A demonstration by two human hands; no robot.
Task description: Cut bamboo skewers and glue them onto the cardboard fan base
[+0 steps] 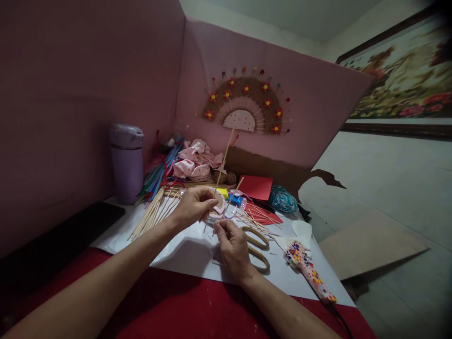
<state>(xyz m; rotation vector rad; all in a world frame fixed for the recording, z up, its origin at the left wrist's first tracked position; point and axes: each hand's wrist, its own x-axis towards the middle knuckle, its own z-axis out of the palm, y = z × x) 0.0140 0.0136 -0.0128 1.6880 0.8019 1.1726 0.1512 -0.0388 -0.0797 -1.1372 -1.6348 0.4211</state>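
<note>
A pink wall [88, 94] closes nine o'clock; white paper [176, 256] leaves room at seven, red cloth [197, 306] at six; the right edge of the counter [353, 320] falls at four. Mid-counter, the left hand [192, 205] pinches a long, thin, pale stick [226, 153] tilted toward one o'clock; the right hand [235, 247] pinches a shorter stick [232, 199], tilted likewise.

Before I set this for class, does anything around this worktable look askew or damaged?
The brown material behind the upper red card looks torn: its edge is ragged, and a jagged strip juts past the pink panel.
</note>
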